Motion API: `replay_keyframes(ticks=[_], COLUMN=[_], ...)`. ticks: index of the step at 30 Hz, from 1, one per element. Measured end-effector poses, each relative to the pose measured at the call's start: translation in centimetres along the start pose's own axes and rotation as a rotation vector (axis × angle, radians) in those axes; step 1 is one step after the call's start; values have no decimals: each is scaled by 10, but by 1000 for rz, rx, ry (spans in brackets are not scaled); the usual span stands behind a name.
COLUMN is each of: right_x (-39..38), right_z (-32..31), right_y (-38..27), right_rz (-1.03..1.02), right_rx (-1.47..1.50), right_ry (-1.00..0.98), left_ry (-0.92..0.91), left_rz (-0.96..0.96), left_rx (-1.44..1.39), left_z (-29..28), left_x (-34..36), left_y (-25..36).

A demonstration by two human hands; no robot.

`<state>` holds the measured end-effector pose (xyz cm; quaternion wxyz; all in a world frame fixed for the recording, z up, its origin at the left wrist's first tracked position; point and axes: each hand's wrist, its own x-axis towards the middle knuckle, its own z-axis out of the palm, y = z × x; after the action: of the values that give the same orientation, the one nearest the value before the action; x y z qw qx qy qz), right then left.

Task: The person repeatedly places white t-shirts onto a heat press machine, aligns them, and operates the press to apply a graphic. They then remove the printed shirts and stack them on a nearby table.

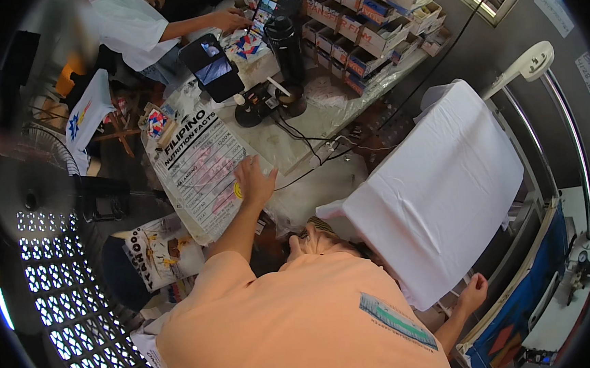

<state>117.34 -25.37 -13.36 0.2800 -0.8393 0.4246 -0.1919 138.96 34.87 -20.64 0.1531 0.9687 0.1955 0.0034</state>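
My left hand (254, 180) rests with spread fingers on a large translucent sheet (188, 171) printed with black lettering and pinkish shapes, on the worktable, near a small yellow round mark. At lower right, my right hand (470, 291) has loosely curled fingers beside a press platen draped with white fabric (432, 188); I see nothing in it. A small colourful printed piece (157, 125) lies at the sheet's upper left corner. Black cables (306, 142) run across the table to the right of the sheet.
A co-worker's hand (229, 21) reaches beside two phones (208, 70), a black tumbler (284, 48) and stacked cardboard boxes (366, 22). A black fan (36, 202) and plastic grate stand left, near printed fabric (163, 251). The press's metal posts (581, 164) rise at right.
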Motion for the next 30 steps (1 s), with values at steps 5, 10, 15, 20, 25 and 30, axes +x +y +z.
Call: replay_keyframes(ticks=[5, 10, 15, 20, 25, 30], right_x=[19, 17, -10, -71, -105, -37], right_z=[21, 48, 64, 98, 114, 67], right_y=[-101, -150, -172, -233, -297, -254], right_rz=[-245, -471, -432, 27, 593, 235], right_rx=[44, 114, 291, 676, 855, 905], right_ry=[-35, -155, -365, -1057, -1718, -1223], left_ry=[7, 263, 177, -121, -510, -464], left_rz=[79, -3, -174, 293, 907, 1391], left_rx=[47, -316, -249, -18, -94, -247], left_z=[34, 32, -150, -239, -213, -152], left_x=[-11, 5, 9, -41, -144, -153], left_y=[-55, -98, -110, 23, 196, 250])
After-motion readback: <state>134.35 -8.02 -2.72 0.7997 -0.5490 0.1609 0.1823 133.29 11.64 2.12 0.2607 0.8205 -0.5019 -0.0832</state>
